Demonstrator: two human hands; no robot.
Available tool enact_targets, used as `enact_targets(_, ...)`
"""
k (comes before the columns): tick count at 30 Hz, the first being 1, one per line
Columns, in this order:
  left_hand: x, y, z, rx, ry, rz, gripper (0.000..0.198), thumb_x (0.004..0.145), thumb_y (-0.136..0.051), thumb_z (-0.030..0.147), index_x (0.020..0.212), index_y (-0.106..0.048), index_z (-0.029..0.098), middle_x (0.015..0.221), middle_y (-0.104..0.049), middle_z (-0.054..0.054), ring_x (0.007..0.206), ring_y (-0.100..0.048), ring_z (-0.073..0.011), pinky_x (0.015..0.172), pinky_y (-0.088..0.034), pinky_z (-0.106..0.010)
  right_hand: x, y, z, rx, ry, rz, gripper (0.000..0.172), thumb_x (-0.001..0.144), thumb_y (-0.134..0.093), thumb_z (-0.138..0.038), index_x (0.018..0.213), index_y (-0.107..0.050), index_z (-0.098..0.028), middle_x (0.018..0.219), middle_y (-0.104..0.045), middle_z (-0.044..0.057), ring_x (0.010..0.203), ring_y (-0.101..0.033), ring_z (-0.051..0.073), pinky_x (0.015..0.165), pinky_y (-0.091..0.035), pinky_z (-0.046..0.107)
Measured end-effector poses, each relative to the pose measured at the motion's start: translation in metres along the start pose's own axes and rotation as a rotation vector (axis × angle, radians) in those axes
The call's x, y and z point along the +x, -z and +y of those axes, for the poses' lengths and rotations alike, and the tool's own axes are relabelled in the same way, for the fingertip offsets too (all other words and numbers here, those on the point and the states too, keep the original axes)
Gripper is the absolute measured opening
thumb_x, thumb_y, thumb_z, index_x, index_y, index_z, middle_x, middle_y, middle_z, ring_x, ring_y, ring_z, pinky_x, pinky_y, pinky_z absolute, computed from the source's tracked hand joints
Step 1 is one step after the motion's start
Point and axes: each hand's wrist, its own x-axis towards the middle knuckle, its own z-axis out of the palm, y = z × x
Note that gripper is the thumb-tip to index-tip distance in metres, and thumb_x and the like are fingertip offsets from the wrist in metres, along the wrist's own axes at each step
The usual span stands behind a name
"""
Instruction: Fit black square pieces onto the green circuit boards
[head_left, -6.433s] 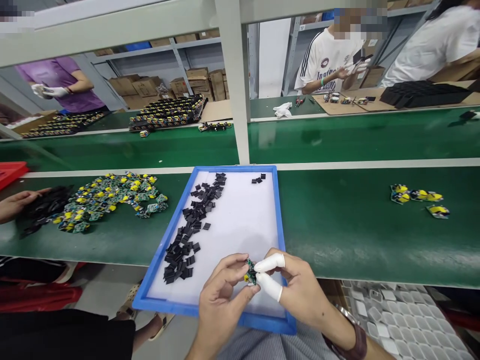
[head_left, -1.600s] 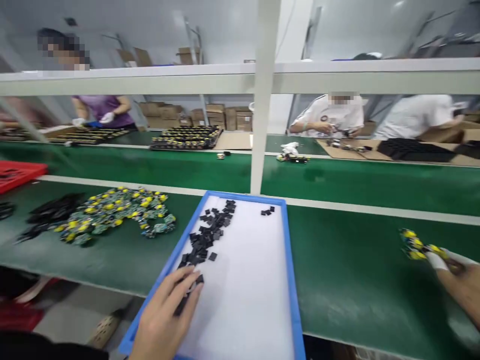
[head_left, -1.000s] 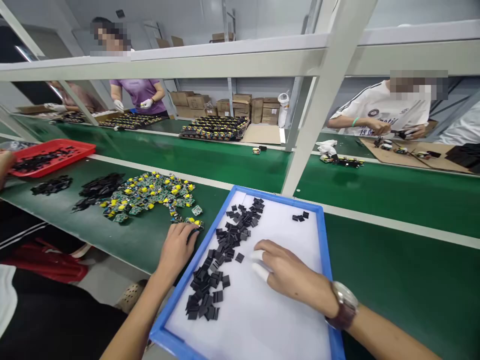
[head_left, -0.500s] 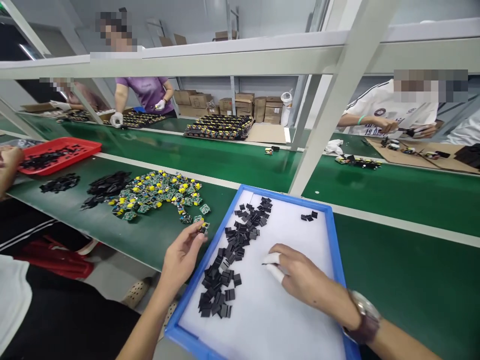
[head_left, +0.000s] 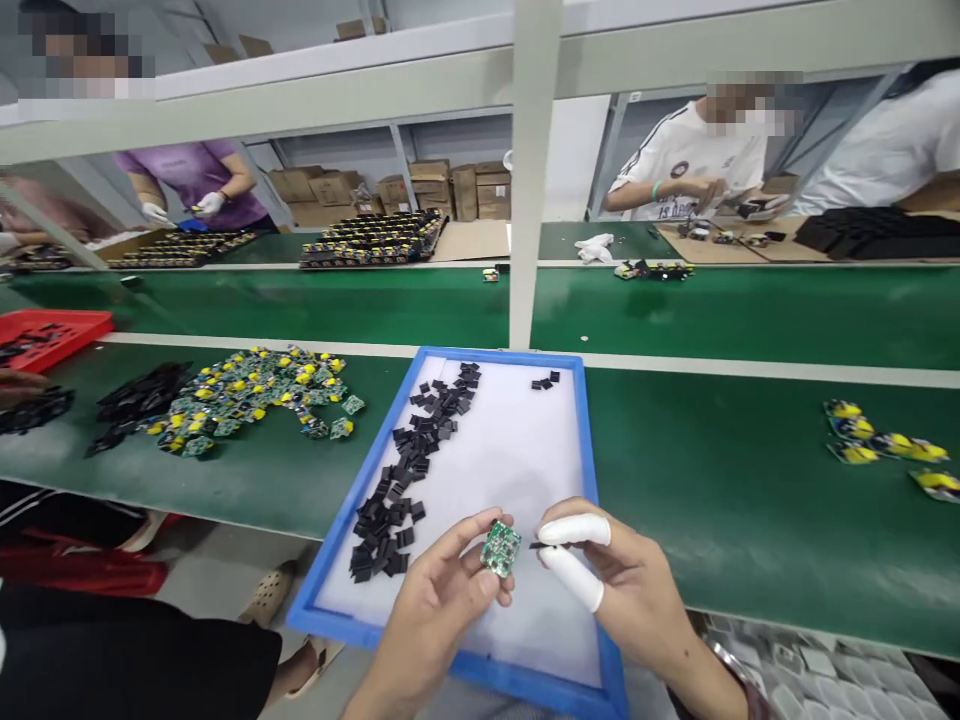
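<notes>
Between the fingers and thumb of my left hand (head_left: 457, 590) is a small green circuit board (head_left: 501, 550), its soldered face turned up toward me. My right hand (head_left: 615, 570), with white covers on thumb and forefinger, pinches a small black piece (head_left: 537, 546) just right of the board; a narrow gap separates the two. Both hands are over the blue-rimmed tray (head_left: 589, 440). Along the tray's left side lies a band of small black pieces (head_left: 409, 455), and a few more black pieces (head_left: 546, 381) sit at its far right corner.
Left of the tray are a heap of circuit boards with yellow parts (head_left: 247, 390), black strips (head_left: 142, 395) and a red tray (head_left: 56, 335). Several boards (head_left: 885, 445) lie at right. A white upright (head_left: 534, 180) stands behind the tray. Co-workers sit across the green belt (head_left: 375, 305).
My left hand has brought the circuit board from the heap to above the tray. My right hand has come close to it, still pinching the black piece. The view has swung right.
</notes>
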Motion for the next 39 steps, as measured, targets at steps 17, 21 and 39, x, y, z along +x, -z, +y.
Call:
enact_targets(17, 0.004, -0.035, -0.017, -0.078, 0.034, -0.026, 0.025, 0.099, -0.061, 0.035, 0.110, -0.077, 0.021, 0.114, -0.069, -0.012, 0.080, -0.066, -0.0164, 0.064, -0.059, -0.027, -0.030, 0.005, 0.001, 0.111, -0.087, 0.136, 0.026, 0.089, -0.070, -0.009, 0.103, -0.077, -0.029, 0.093, -0.073, 0.001, 0.078, -0.071, 0.016, 0.071, -0.058, 0.028)
enact_targets(21, 0.002, -0.035, -0.020, -0.086, 0.021, 0.056, 0.022, 0.098, -0.062, 0.037, 0.102, -0.076, 0.020, 0.103, -0.071, -0.009, 0.070, -0.065, -0.0156, 0.056, -0.057, -0.027, -0.030, 0.004, 0.004, 0.074, -0.030, 0.135, 0.027, 0.089, -0.070, -0.009, 0.105, -0.077, -0.030, 0.092, -0.071, 0.002, 0.079, -0.068, 0.017, 0.071, -0.056, 0.028)
enact_targets(39, -0.009, -0.029, -0.025, 0.031, -0.108, -0.039, 0.012, 0.089, -0.075, 0.024, 0.100, -0.073, 0.022, 0.141, -0.059, -0.013, 0.098, -0.070, -0.0222, 0.083, -0.061, -0.036, -0.035, 0.001, 0.006, -0.021, -0.028, 0.195, 0.028, 0.088, -0.071, -0.008, 0.106, -0.075, -0.029, 0.092, -0.072, -0.001, 0.078, -0.067, 0.014, 0.073, -0.056, 0.024)
